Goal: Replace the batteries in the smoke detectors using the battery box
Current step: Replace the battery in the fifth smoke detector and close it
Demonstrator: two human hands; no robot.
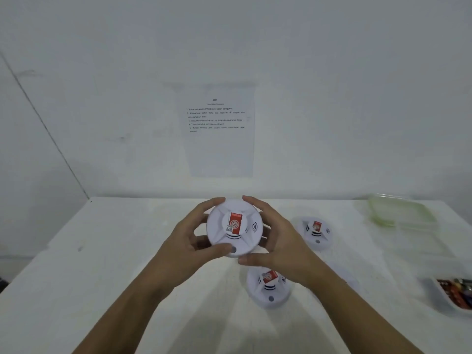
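Together left hand (187, 247) and right hand (277, 241) grip a raised smoke detector (233, 227)

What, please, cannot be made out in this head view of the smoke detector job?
All in the head view:
- Held smoke detector: underside faces away; left hand and right hand cover its rim.
- Battery tray: cut off by right edge, contents blurred.
- Wall sheet: print too small.
- Clear container: blurred, contents unclear.

I read flat, cool, slightly dim light with no glare. Faint soft shadows fan across the table (102, 251) at 6 o'clock. The whole frame is soft, and the printed sheet (222, 154) is barely legible. Wide-angle stretch shows at 3 and 9 o'clock.
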